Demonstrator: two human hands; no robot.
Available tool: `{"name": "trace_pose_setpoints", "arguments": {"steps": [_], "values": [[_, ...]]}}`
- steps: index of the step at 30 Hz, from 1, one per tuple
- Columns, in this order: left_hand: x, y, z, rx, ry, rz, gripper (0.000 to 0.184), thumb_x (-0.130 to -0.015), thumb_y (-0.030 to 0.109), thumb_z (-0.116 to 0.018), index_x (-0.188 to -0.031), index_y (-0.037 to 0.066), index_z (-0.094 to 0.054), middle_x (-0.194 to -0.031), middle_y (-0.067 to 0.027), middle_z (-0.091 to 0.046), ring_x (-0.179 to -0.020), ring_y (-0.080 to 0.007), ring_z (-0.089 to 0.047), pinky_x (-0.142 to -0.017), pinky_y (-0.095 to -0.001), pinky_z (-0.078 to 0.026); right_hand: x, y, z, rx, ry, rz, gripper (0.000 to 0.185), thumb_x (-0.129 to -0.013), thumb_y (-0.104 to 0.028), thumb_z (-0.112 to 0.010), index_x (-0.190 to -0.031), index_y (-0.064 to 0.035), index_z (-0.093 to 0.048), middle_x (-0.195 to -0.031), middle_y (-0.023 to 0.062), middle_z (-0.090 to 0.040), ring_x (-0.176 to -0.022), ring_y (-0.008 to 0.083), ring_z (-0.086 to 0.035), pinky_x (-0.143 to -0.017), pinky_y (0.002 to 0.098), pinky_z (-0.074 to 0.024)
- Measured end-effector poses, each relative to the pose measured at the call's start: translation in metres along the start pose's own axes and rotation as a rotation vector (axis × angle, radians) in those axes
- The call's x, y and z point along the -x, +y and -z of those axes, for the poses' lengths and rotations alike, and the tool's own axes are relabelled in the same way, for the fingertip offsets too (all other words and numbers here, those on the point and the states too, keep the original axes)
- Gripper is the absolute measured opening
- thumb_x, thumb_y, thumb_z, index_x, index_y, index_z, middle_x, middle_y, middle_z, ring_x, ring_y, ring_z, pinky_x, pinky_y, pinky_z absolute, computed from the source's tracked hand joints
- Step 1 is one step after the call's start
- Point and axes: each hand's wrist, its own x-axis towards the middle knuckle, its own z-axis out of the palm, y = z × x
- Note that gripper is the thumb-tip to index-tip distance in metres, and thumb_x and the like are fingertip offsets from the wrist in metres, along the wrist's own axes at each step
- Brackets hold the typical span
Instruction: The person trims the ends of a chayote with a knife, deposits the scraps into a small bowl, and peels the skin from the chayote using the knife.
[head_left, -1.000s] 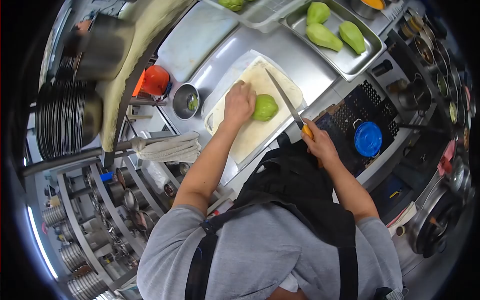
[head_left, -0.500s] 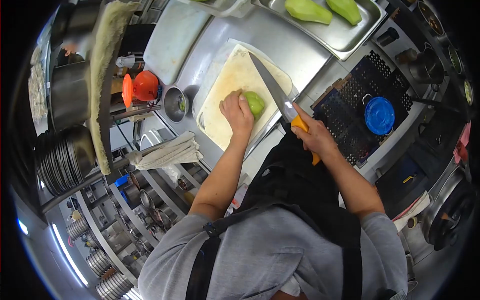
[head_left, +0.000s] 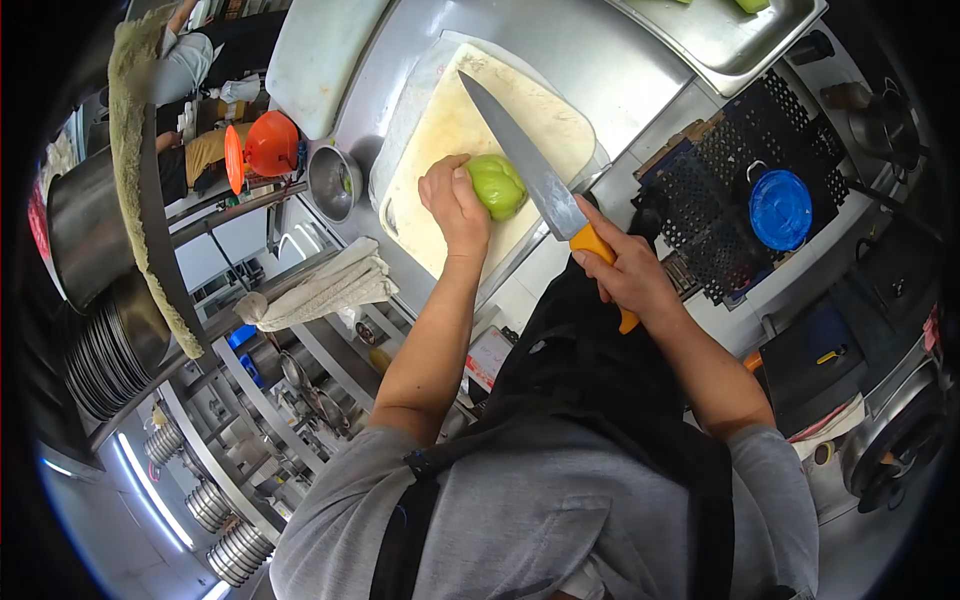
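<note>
While steadying whole green fruit [head_left: 495, 187] w/ L hand [head_left: 457, 210], looks prob. early on this pc.: fruit in place, no cut vis.

Start w/ steel counter [head_left: 640, 70], under most of the work. Next, pale yellow cutting board [head_left: 555, 115], bearing fruit nr. its middle, w/ no slices or offcuts vis. on it. See tray [head_left: 745, 50] at top R, partly out of frame, w/ green pcs. [head_left: 752, 5] at the very edge; can't count or judge how far worked.

Then big knife [head_left: 540, 180], blade angled over board, just beside fruit on its R side; can't tell if touching. Looks held clear rather than mid-slice.

See metal bowl [head_left: 325, 185] beyond board's L side, apart from it, w/ small green bits [head_left: 346, 184] inside; maybe scraps, so prob. some work done, can't confirm.

Now R hand [head_left: 635, 275]: fingers closed around orange handle [head_left: 592, 245]. L hand: fingers curled narrow against fruit's L side, thumb close in, holding it on board; can't see far fingertips fully.

Done, apparently: fruit positioned, held, blade at hand. Left, judging from vis. side only: whole fruit, all uncut; underside hidden, can't tell.
</note>
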Motion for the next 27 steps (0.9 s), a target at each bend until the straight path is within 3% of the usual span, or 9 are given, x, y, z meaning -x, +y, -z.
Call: {"name": "trace_pose_setpoints", "arguments": {"steps": [3, 5, 12, 17, 20, 24, 26, 27], "values": [[0.003, -0.002, -0.004, 0.005, 0.025, 0.056, 0.028, -0.096, 0.018, -0.043, -0.104, 0.0, -0.064, -0.104, -0.0163, -0.063, -0.103, -0.0321, -0.053, -0.097, -0.0422, -0.036, -0.002, 0.004, -0.002, -0.018, 0.021, 0.055, 0.065, -0.094, -0.01, -0.063, -0.153, -0.0206, -0.038, -0.07, 0.0027, -0.057, -0.046, 0.0088, -0.052, -0.045, 0.026, -0.0447], [0.003, -0.002, -0.005, 0.003, 0.061, 0.094, 0.029, -0.096, 0.018, -0.043, -0.103, -0.001, -0.064, -0.103, -0.018, -0.063, -0.102, -0.0318, -0.054, -0.095, -0.0422, -0.039, -0.001, 0.002, 0.001, 0.031, -0.01, 0.007, 0.065, -0.093, -0.018, -0.062, -0.153, -0.0224, -0.037, -0.071, 0.0107, -0.062, -0.052, 0.0178, -0.06, -0.058, 0.0328, -0.0512], [0.0, 0.0, -0.003, 0.047, 0.036, 0.118, 0.024, -0.094, 0.015, -0.043, -0.098, -0.002, -0.06, -0.1, -0.0177, -0.062, -0.098, -0.0314, -0.053, -0.092, -0.0428, -0.04, -0.005, 0.01, 0.001, 0.2, 0.069, 0.146, 0.065, -0.093, -0.019, -0.063, -0.152, -0.0226, -0.037, -0.075, 0.018, -0.062, -0.066, 0.0291, -0.063, -0.071, 0.0386, -0.0511], [0.002, -0.006, -0.003, 0.054, 0.005, 0.109, 0.023, -0.094, 0.017, -0.045, -0.103, 0.001, -0.059, -0.1, -0.0137, -0.062, -0.099, -0.0313, -0.05, -0.096, -0.0427, -0.034, -0.008, 0.006, 0.005, 0.05, -0.016, 0.02, 0.065, -0.092, -0.017, -0.064, -0.152, -0.0228, -0.039, -0.072, 0.012, -0.063, -0.052, 0.0184, -0.059, -0.058, 0.0328, -0.0512], [0.002, -0.005, -0.003, 0.042, 0.009, 0.085, 0.023, -0.094, 0.017, -0.045, -0.102, 0.001, -0.06, -0.1, -0.014, -0.061, -0.1, -0.0312, -0.05, -0.095, -0.043, -0.034, -0.019, 0.006, 0.0, 0.051, -0.002, 0.05, 0.065, -0.092, -0.017, -0.064, -0.152, -0.0219, -0.039, -0.071, 0.0092, -0.063, -0.048, 0.0136, -0.056, -0.053, 0.0299, -0.0502], [0.004, -0.005, -0.001, 0.023, 0.002, 0.08, 0.021, -0.094, 0.017, -0.045, -0.1, 0.002, -0.059, -0.1, -0.0138, -0.061, -0.101, -0.0314, -0.05, -0.096, -0.0434, -0.034, -0.046, -0.003, -0.012, 0.016, 0.021, 0.061, 0.064, -0.092, -0.016, -0.064, -0.151, -0.0199, -0.04, -0.07, 0.0115, -0.062, -0.049, 0.0174, -0.057, -0.055, 0.0326, -0.0504], [0.003, -0.006, -0.001, 0.017, -0.007, 0.077, 0.021, -0.093, 0.016, -0.046, -0.1, 0.002, -0.059, -0.1, -0.0137, -0.061, -0.101, -0.0314, -0.05, -0.097, -0.0434, -0.034, -0.06, -0.003, -0.019, 0.039, 0.088, 0.218, 0.064, -0.092, -0.011, -0.063, -0.152, -0.0176, -0.04, -0.064, 0.0017, -0.054, -0.046, 0.0084, -0.05, -0.045, 0.0261, -0.0442], [0.003, -0.007, -0.002, 0.025, -0.01, 0.077, 0.02, -0.093, 0.016, -0.046, -0.1, 0.002, -0.059, -0.1, -0.0135, -0.061, -0.101, -0.0314, -0.05, -0.097, -0.0433, -0.034, -0.06, -0.005, -0.021, 0.036, 0.085, 0.221, 0.064, -0.092, -0.011, -0.063, -0.152, -0.0176, -0.04, -0.064, 0.0017, -0.054, -0.046, 0.0084, -0.05, -0.045, 0.0261, -0.0442]]}}
